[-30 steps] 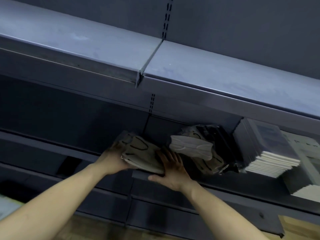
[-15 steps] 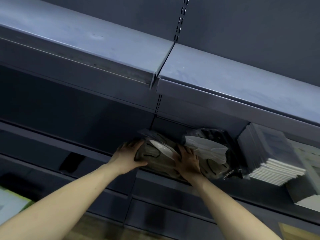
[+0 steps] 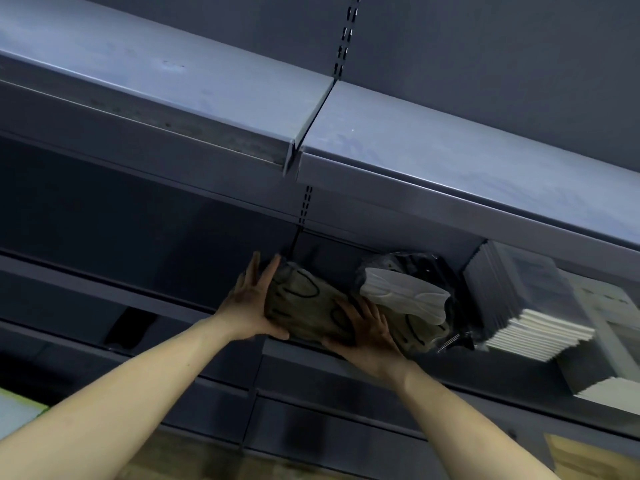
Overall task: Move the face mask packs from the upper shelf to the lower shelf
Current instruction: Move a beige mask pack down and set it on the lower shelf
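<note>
Mask packs [image 3: 304,306], tan ones in clear wrap, lie on the lower shelf [image 3: 298,348] beside other packs [image 3: 408,303]. Left hand [image 3: 252,306] and right hand [image 3: 363,330] press flat against each side with straight fingers, probably to square the bundle.

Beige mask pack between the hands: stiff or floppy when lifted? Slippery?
Beige mask pack is probably soft: its outline bulges between the left hand and right hand. The glossy wrap looks slippery. Likely light, since flat fingers alone steady it.
</note>
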`<state>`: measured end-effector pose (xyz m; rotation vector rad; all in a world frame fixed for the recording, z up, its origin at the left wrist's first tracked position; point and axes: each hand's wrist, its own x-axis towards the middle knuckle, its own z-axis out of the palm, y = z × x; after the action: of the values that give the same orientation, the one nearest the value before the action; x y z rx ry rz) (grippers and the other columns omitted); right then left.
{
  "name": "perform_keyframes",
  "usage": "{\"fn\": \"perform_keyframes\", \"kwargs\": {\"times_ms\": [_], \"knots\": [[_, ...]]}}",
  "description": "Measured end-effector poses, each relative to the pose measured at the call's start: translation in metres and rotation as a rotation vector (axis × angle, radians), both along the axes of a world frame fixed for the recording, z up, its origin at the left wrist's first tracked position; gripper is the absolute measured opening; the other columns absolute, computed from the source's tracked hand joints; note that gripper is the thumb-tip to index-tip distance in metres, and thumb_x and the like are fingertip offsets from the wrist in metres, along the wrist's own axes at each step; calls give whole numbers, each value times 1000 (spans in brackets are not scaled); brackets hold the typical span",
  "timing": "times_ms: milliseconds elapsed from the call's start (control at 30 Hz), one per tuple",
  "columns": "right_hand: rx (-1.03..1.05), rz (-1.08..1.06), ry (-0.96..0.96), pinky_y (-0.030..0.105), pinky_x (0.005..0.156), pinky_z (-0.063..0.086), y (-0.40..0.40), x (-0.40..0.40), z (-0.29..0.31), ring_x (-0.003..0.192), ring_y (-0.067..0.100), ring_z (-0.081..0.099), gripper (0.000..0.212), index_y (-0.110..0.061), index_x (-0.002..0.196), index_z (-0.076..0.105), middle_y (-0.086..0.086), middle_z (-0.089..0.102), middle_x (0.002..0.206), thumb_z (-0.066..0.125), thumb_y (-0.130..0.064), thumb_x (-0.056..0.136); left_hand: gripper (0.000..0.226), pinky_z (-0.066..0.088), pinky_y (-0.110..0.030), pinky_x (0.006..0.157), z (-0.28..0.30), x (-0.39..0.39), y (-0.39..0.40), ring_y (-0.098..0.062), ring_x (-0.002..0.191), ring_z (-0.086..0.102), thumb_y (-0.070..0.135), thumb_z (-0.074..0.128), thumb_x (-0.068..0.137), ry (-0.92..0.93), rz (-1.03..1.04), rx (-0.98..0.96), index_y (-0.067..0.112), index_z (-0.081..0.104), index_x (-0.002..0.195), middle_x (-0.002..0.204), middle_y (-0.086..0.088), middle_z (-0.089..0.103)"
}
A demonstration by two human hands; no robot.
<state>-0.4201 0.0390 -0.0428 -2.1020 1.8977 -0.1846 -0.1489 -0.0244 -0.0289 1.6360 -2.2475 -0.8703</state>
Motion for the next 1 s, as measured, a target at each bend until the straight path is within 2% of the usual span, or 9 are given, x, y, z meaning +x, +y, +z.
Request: {"fn": "perform_keyframes", "kwargs": {"times_ms": [100,167,233,300,400,500,633,800,1000], "knots": [[-64,65,0,33,120,16,3,7,7,145,16,18,86,-47,149,20,-11,24,153,56,-78,78,146,11,-45,121,2,-3,-5,-21,150,-11,60,88,51,-118,-108,12,49,-19,150,163,9,-19],[-116,101,14,27,116,17,6,9,9,141,16,23,87,-43,150,23,-11,28,149,59,-75,78,136,23,-39,117,4,-5,-5,-22,146,8,61,86,53,-153,-149,-4,45,-4,154,159,8,6],[-91,89,-12,27,118,13,8,9,5,143,15,17,96,-42,154,17,-11,23,154,60,-77,76,125,34,-36,109,10,-7,-3,-20,138,19,60,85,53,-177,-165,-30,43,13,153,145,8,16],[-49,79,-25,33,122,8,6,7,0,149,15,5,109,-41,157,7,-10,11,162,58,-84,71,123,36,-39,110,15,-9,-4,-22,140,16,60,86,49,-194,-158,-49,41,18,151,147,9,7],[-4,87,7,40,124,3,3,6,-3,152,15,-7,115,-43,156,-1,-10,-2,166,55,-89,66,140,24,-50,118,16,-14,-5,-28,149,-10,60,87,49,-254,-186,52,47,-6,153,158,12,-29],[40,65,-36,40,124,-3,2,5,2,151,12,-14,99,-44,156,1,-15,-8,165,43,-85,77,135,16,-50,119,15,-24,-2,-28,149,-8,70,79,54,-364,-273,41,52,-16,149,162,10,-15],[-20,-106,-3,47,122,-11,-1,4,2,149,18,-25,78,-39,157,12,-7,-11,166,18,-78,90,120,30,-45,112,11,-29,-4,-26,141,10,76,73,57,-404,-250,-35,42,10,154,154,3,7],[-167,15,30,49,123,2,11,12,-4,153,18,-9,80,-32,152,31,-3,10,166,38,-77,85,116,39,-42,104,11,-30,-5,-24,134,20,77,73,53,-368,-205,-45,30,24,148,148,2,18],[-107,54,-3,47,124,7,7,20,-10,153,20,-2,106,-32,157,15,-4,8,165,48,-87,73,127,38,-38,107,13,-31,0,-24,140,16,71,77,56,-321,-199,-27,24,9,153,154,-2,14]]}}
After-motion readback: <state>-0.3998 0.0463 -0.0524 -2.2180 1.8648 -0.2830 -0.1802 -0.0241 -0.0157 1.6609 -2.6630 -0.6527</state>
